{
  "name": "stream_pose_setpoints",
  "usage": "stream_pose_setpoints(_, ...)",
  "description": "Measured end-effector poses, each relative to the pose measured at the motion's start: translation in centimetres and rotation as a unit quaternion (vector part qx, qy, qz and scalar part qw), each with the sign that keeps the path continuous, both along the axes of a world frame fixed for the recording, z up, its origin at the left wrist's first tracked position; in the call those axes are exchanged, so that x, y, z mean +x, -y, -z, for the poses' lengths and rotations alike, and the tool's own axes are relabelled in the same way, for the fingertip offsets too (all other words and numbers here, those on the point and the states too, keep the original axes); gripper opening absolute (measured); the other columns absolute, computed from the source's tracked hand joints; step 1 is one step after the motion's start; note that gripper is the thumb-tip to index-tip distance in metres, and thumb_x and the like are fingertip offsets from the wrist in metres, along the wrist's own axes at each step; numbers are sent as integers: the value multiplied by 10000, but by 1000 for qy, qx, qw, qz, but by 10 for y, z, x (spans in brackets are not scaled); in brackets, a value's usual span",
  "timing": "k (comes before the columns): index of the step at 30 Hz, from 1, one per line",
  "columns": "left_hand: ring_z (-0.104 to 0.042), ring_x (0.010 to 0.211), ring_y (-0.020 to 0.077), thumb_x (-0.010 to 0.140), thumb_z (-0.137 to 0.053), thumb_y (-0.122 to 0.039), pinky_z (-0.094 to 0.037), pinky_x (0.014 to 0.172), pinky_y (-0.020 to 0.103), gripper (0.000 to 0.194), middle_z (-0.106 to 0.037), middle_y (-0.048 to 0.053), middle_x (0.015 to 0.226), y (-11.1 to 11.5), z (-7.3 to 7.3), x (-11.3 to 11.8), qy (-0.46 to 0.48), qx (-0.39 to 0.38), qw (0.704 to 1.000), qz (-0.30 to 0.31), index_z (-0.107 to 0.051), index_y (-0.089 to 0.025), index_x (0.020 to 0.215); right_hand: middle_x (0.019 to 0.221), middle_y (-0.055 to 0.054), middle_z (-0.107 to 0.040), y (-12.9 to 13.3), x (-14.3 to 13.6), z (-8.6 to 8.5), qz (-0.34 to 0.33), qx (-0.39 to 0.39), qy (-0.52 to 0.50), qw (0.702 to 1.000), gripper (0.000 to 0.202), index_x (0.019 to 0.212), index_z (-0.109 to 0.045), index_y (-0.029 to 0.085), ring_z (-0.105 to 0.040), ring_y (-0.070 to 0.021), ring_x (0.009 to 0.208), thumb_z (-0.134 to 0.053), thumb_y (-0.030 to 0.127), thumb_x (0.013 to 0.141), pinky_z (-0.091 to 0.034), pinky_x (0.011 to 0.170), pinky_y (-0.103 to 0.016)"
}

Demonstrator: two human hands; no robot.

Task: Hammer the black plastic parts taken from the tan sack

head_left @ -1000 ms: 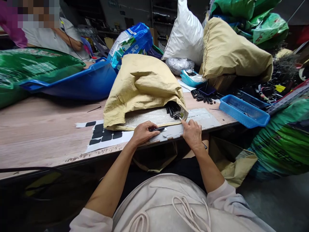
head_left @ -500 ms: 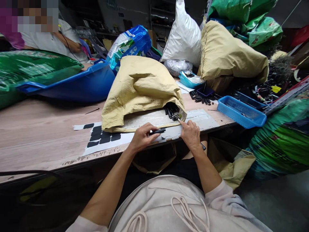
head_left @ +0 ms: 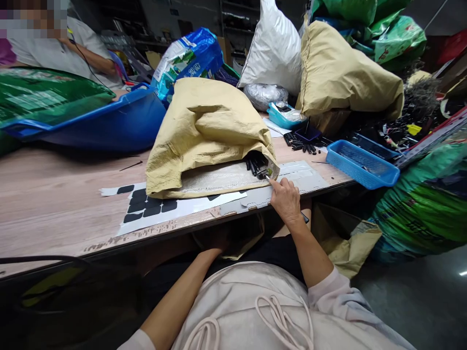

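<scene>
A yellow woven sack lies on the table, its mouth facing me. Several black pieces rest inside the right side of that mouth. My right hand is closed around a slim tool, whose metal tip reaches the sack's edge beside the black pieces. My left hand is below the table edge in dark shadow, near an open bag, and its fingers cannot be made out. White sheets with black square stickers lie at the front left of the sack.
A blue basin stands at the left. Towards the right are a blue basket and loose black pieces. Behind stand a white sack and another yellow sack. A person sits across the table.
My left hand has dropped from above the table's front edge to below it; the black piece it held is out of sight. My right hand stays at the sack's mouth. The view has shifted slightly.
</scene>
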State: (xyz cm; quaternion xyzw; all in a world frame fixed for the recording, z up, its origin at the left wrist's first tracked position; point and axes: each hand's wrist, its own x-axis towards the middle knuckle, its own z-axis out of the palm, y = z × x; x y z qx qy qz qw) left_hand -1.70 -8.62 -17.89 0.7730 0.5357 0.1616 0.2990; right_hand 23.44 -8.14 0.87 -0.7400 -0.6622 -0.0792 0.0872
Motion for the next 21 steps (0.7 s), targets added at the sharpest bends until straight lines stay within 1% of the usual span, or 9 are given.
stream_pose_setpoints(3, -715, 1217, 530, 821, -691, -266, -530, 1003, 643, 273, -780, 274, 1238, 4, -4, 0, -73, -44, 996, -27, -813, -176, 1047, 1224, -150, -686, 0, 0, 0, 1, 2, -2, 1000, 488, 1513, -687, 270, -606, -304, 1139, -481, 194, 1077, -447, 918, -387)
stream_pose_setpoints(6, -712, 1275, 474, 838, -695, -260, -554, 1025, 551, 391, -772, 234, 1335, 16, -34, 7, -112, -85, 990, -7, -812, -194, 1205, 1225, -150, -685, 1, -1, -1, -1, 1, -3, 1000, 489, 1513, -687, 271, -603, -305, 1133, -481, 195, 1076, -447, 916, -391)
stream_pose_setpoints(8, -770, 1153, 405, 873, -697, -316, -585, 925, 460, 348, -825, 151, 1210, 24, -71, 15, -107, -103, 988, 38, -824, -252, 1190, 1222, -150, -687, 1, -1, -1, -2, 2, -4, 1000, 487, 1513, -687, 266, -605, -305, 1134, -481, 193, 1078, -445, 917, -390)
stream_pose_setpoints(11, -775, 905, 295, 926, -677, -399, -550, 780, 362, 294, -830, 60, 956, 29, -139, 28, -9, -91, 980, 179, -832, -274, 1143, 1219, -148, -689, 0, -1, 0, -1, 3, -3, 1000, 481, 1507, -690, 267, -610, -302, 1140, -482, 187, 1081, -441, 919, -384)
stream_pose_setpoints(14, -695, 759, 209, 962, -646, -477, -511, 693, 297, 314, -785, 20, 832, 13, -196, 41, 116, -93, 962, 229, -826, -232, 1041, 1223, -135, -688, 0, -1, 1, 1, 8, 3, 1000, 480, 1506, -686, 287, -610, -301, 1143, -490, 188, 1079, -443, 916, -385)
stream_pose_setpoints(15, -683, 759, 200, 964, -636, -475, -511, 706, 292, 318, -782, 20, 829, 2, -209, 46, 138, -68, 967, 203, -820, -218, 998, 1224, -132, -688, 0, -1, 1, 2, 9, 5, 1000, 478, 1506, -685, 291, -610, -301, 1143, -496, 193, 1078, -442, 915, -385)
stream_pose_setpoints(17, -683, 775, 199, 955, -633, -421, -507, 733, 293, 283, -785, 27, 833, -26, -225, 57, 143, 6, 985, 96, -808, -200, 931, 1224, -131, -689, 0, -1, 2, 3, 8, 7, 1000, 474, 1510, -682, 291, -608, -300, 1141, -505, 204, 1079, -439, 912, -382)
stream_pose_setpoints(19, -701, 811, 213, 947, -636, -358, -506, 759, 300, 243, -796, 45, 851, -58, -230, 70, 113, 71, 991, -22, -802, -189, 897, 1225, -132, -690, 0, -1, 2, 3, 5, 7, 1000, 478, 1518, -677, 290, -606, -298, 1135, -508, 206, 1079, -435, 910, -379)
stream_pose_setpoints(21, -726, 877, 238, 957, -635, -326, -511, 789, 312, 237, -815, 76, 901, -85, -230, 83, 71, 94, 988, -103, -809, -177, 896, 1224, -131, -690, 0, -1, 1, 2, 4, 4, 1000, 485, 1520, -677, 295, -606, -297, 1132, -509, 199, 1076, -434, 907, -380)
